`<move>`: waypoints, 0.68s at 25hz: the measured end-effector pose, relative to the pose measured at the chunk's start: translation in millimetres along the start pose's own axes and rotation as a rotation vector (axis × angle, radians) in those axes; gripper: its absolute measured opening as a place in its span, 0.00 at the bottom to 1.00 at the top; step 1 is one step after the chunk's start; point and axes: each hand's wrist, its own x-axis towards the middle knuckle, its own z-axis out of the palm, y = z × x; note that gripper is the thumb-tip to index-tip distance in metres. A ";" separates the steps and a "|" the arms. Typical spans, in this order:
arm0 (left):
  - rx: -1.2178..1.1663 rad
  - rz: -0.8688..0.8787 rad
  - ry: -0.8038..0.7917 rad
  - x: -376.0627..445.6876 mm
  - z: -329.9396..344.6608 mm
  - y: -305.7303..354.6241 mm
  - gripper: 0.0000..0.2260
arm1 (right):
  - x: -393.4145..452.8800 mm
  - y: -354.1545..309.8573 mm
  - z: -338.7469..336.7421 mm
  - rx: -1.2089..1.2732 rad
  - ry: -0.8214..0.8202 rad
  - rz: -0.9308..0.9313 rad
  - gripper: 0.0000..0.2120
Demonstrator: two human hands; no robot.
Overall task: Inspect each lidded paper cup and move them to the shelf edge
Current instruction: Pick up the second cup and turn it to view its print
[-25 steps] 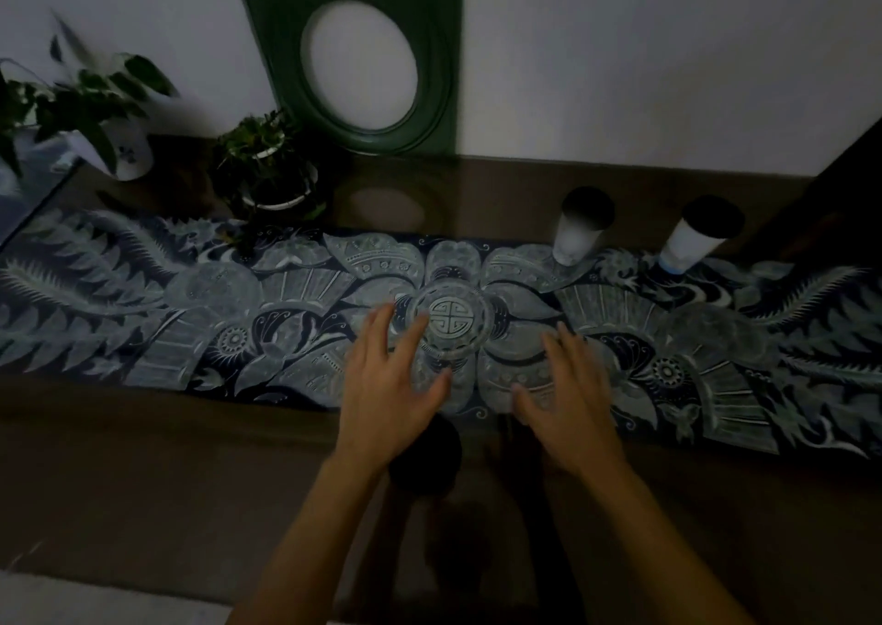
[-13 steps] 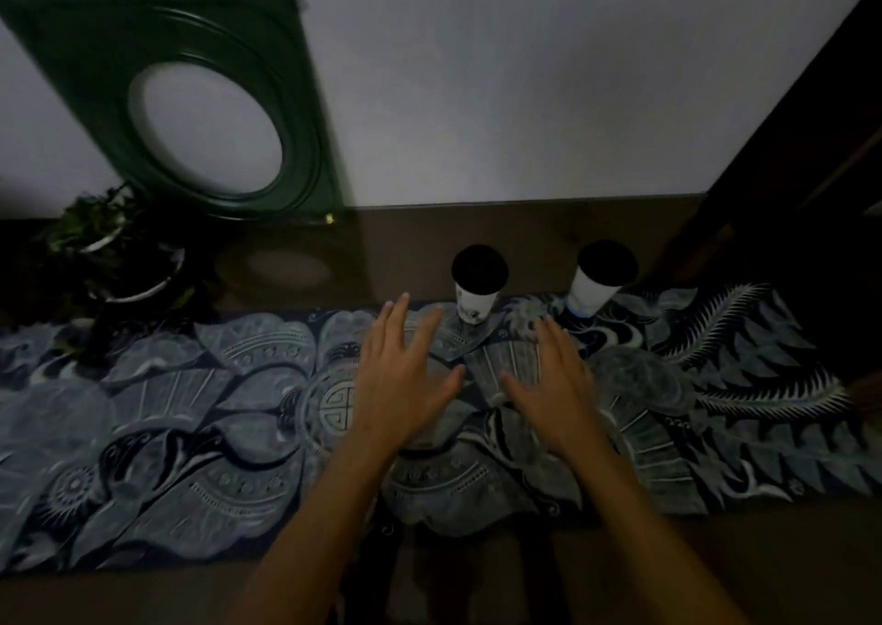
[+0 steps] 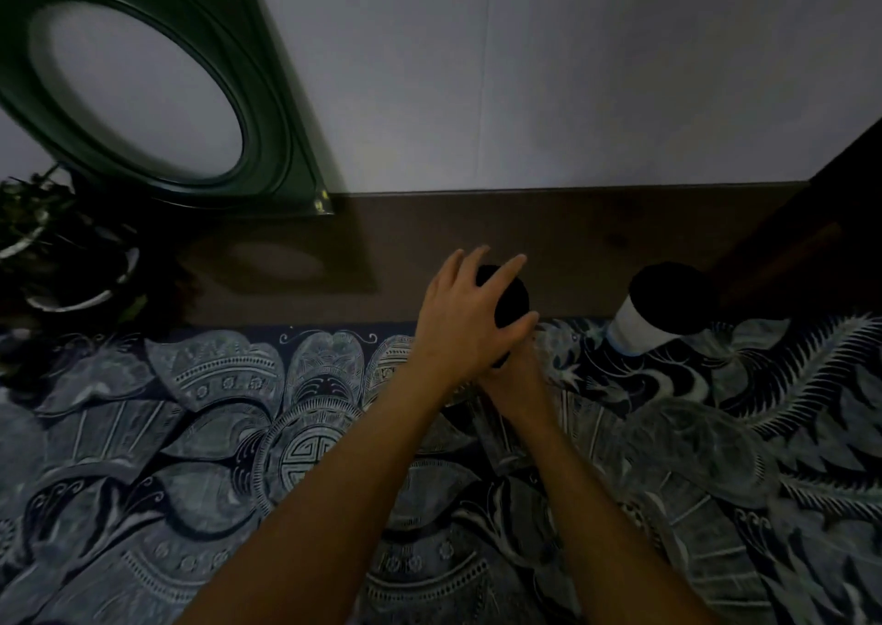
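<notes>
The near paper cup [image 3: 513, 297], of which little shows but its black lid, stands at the far edge of the patterned runner [image 3: 191, 433], where the cloth meets the bare brown shelf top [image 3: 477, 223]. The left hand [image 3: 465, 323] lies over the cup from above and from the left, its fingers spread and bent over the lid and its thumb lying along the lid's near rim, so it holds the cup by the top. The right hand [image 3: 518, 371] sits lower, tucked under the left wrist and against the cup's near side; most of it is hidden, and whether its fingers wrap the cup wall cannot be told. Both forearms run in from the bottom edge and meet at this 1 cup.

A 2nd paper cup [image 3: 642, 328] stands well apart to the right, also on the runner's far edge. Its white wall and pale blue base band are plain to see below a black lid [image 3: 673, 297], and no hand touches it.

A dark green frame [image 3: 267, 113] with an oval opening leans against the pale wall [image 3: 525, 75] at the back left, its foot on the shelf top. A potted plant [image 3: 62, 252] sits dimly in the left corner, and a dark panel [image 3: 811, 223] closes the right side.
</notes>
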 end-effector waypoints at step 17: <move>-1.012 -0.371 0.161 -114.5 -122.2 9.0 0.15 | -126.6 -143.4 -74.6 -0.556 -0.029 -0.476 0.43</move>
